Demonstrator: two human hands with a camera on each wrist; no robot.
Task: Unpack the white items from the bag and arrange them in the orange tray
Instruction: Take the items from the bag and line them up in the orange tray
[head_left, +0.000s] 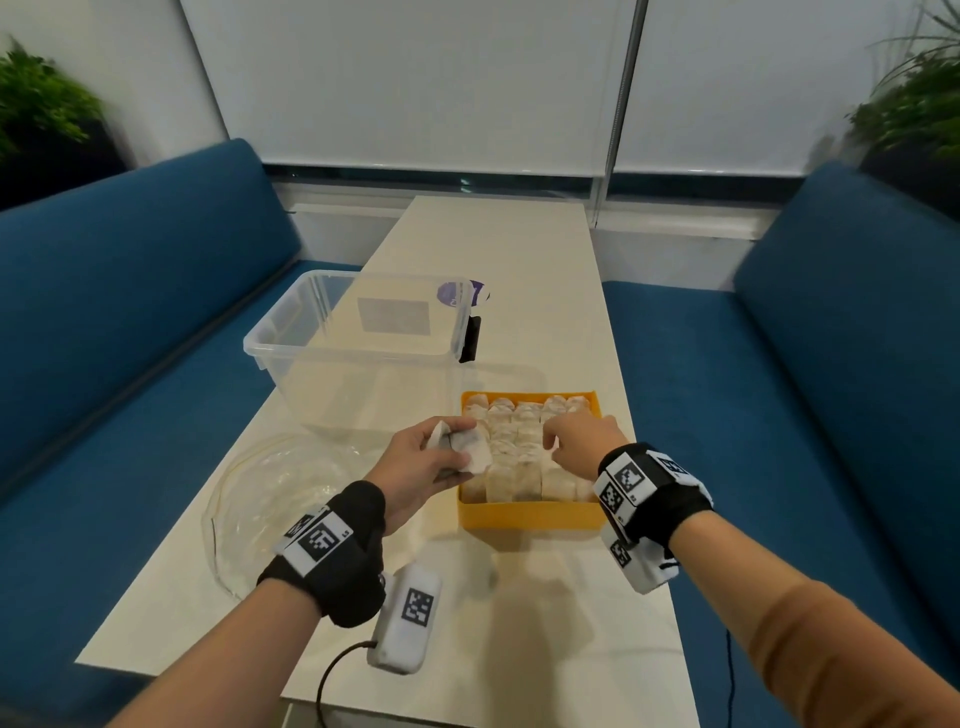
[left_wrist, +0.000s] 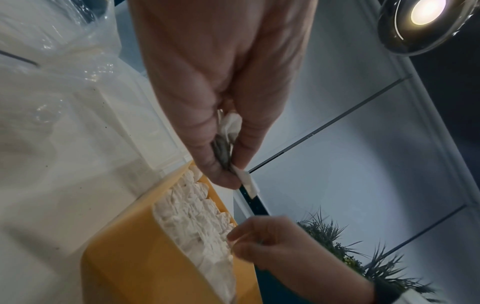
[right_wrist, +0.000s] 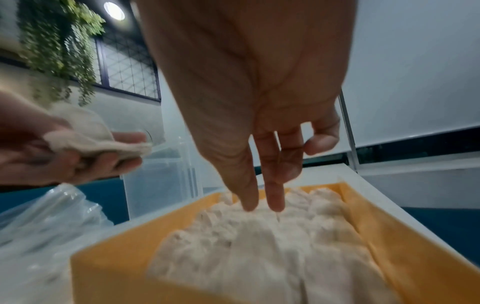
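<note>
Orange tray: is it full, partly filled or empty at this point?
Nearly full. The orange tray holds rows of white packets standing across almost its whole width; the right hand hides part of it.

Reaching forward with both forearms, wrists banded. Left hand (head_left: 415, 465) curling fingers and thumb into a grip on white items (head_left: 460, 447). Right hand (head_left: 582, 441) hanging palm-down, fingers (right_wrist: 275, 197) pointing straight downward, tips touching packed items (right_wrist: 259, 246).
</note>
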